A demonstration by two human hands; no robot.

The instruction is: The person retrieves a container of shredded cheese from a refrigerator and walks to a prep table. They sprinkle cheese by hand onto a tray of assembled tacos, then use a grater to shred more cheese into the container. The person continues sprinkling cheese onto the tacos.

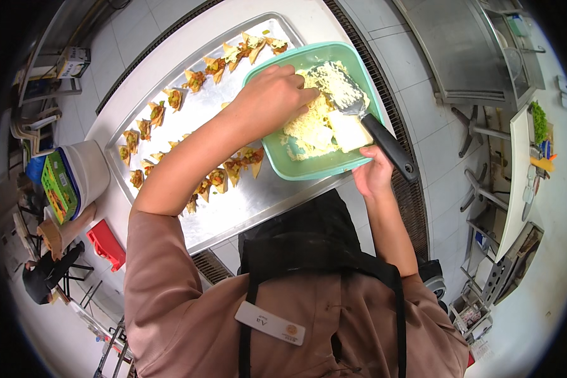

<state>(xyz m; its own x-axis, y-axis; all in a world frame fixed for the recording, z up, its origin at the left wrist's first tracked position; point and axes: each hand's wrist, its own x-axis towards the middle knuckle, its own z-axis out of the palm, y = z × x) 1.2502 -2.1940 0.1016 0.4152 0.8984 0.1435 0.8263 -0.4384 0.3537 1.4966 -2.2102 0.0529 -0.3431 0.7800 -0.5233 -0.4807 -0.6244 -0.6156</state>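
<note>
Our left hand (274, 97) reaches into the shallow green plastic container (277, 148), fingers curled together and pinching at the pale yellow grated cheese (315, 110) heaped inside it. Our right hand (373, 173) grips the near right rim of that container, fingers wrapped under the edge to steady it. A metal spatula with a black handle (375, 129) lies across the cheese, its blade buried in the shreds at the far side and its handle sticking out over the right rim, just beside our right hand.

The container rests on the right end of a large rectangular steel baking tray (233, 208), which sits on a white worktop (164, 57). Across the tray run two rows of small triangular pastry cups filled with orange and green topping (173, 97), one along the far edge and one nearer us, passing under our left forearm.

We judge the work to be at an early stage of cheese topping: the cups look filled and lined up, yet we see no cheese on any of them, and the container is well stocked. To the left stand a white bucket (88, 167) and a green crate (57, 186).
</note>
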